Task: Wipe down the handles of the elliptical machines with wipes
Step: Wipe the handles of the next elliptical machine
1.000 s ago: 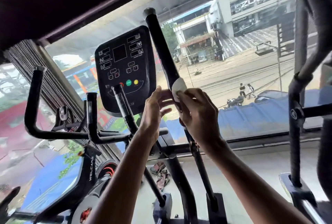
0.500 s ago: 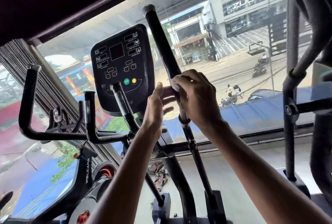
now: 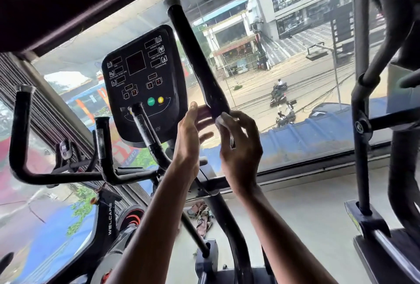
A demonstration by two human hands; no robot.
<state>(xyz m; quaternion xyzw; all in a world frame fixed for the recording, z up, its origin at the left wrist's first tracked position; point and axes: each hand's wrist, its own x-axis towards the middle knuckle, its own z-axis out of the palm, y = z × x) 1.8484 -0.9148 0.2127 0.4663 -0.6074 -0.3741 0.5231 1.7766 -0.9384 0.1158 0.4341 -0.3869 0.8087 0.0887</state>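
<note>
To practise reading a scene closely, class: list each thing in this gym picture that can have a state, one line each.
Wipe: bunched, held against the elliptical handle.
Elliptical handle: tilted, wipe at its lower part.
Right hand: grips the wipe.
Left hand: fingers extended, beside the handle.
Console: displays dark.

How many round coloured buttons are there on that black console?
2: a green button low on the console and a yellow button just right of it. The short handle crosses the console's lower left, so another may be hidden behind it.
</note>
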